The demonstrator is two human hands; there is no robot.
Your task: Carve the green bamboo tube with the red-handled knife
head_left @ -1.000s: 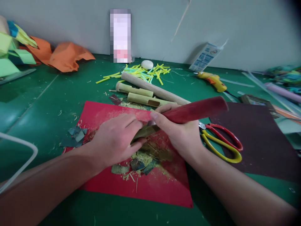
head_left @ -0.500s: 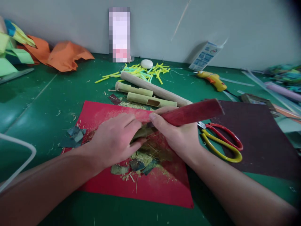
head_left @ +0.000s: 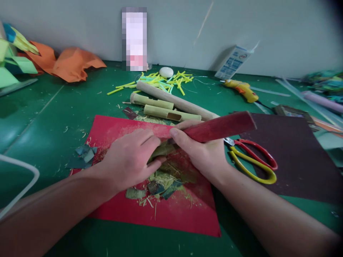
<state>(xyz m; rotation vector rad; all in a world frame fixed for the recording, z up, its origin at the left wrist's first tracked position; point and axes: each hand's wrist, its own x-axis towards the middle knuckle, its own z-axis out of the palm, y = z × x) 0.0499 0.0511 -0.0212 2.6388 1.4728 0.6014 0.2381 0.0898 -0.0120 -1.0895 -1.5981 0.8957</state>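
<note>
My left hand (head_left: 130, 159) is closed around a short greenish bamboo piece (head_left: 160, 150) over a red sheet (head_left: 115, 128) on the green table. My right hand (head_left: 203, 151) grips a folded red strip (head_left: 222, 126), which looks like sandpaper and lies against the bamboo piece, its free end sticking out to the right. Shavings and small dark paper scraps (head_left: 158, 185) lie on the red sheet below my hands.
Two cut bamboo tubes (head_left: 171, 114) and a wooden dowel (head_left: 174, 100) lie behind the sheet, with yellow straw bits (head_left: 160, 80). Red-and-yellow scissors (head_left: 254, 164), a dark sheet (head_left: 294, 153) and a yellow glue gun (head_left: 241, 89) are right. Orange paper (head_left: 72, 64) is far left.
The red strip's free end has drawn back slightly to the left. Both hands stay in nearly the same place on the bamboo piece.
</note>
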